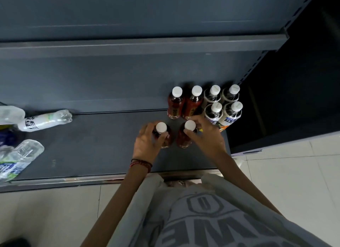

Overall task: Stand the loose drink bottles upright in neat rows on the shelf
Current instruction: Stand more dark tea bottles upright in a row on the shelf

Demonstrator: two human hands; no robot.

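each hand's grip pinches a white-capped bottle of dark red drink, left hand (pixel 147 142) and right hand (pixel 204 134), upright on the grey metal shelf (pixel 103 142); shoved backward carelessly, either could topple the standing rows (pixel 204 103).

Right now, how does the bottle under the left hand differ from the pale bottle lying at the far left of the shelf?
The bottle under the left hand stands upright; the pale bottle lies on its side. The held bottle has dark red-brown contents; the lying one looks clear with a white label. The held one is gripped near its neck; the lying one is untouched. Both rest on the same shelf.
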